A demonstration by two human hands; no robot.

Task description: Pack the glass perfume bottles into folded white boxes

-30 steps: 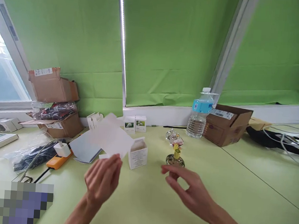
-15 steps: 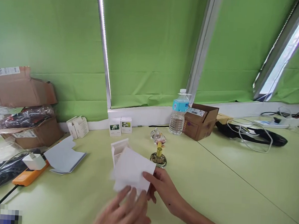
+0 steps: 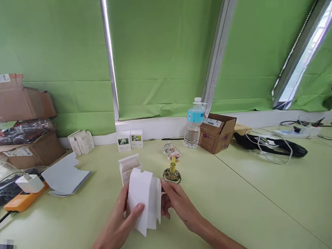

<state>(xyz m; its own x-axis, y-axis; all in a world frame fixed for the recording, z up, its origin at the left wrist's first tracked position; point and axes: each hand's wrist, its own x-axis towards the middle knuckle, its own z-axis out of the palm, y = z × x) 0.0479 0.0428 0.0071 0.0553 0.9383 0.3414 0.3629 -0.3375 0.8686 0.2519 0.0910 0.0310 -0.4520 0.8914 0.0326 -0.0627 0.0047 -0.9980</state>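
A piece of white folded card [image 3: 140,202] with creased panels and a notched top edge is held between my two hands. My left hand [image 3: 121,216] grips its left side, the thumb pressed across the front panel. At its upper right edge my right hand [image 3: 177,203] pinches a panel between thumb and fingers. Just behind the card stands a small white box [image 3: 129,166] with its top open, partly hidden. Close beyond my right hand is a glass perfume bottle [image 3: 172,173] with a gold neck. Farther back sit small ornate glass bottles [image 3: 172,150].
Two small white boxes [image 3: 130,140] stand by the wall, near a water bottle [image 3: 193,124] and a brown carton [image 3: 217,133]. Flat white cards [image 3: 65,176] lie left, beside an orange power strip [image 3: 24,200] and stacked cartons [image 3: 28,103]. A black headset-like object [image 3: 269,144] lies right.
My left hand has moved up and taken hold of the card's left side. The card, flat-looking before, now stands upright with its panels partly folded open. The view has shifted slightly right.
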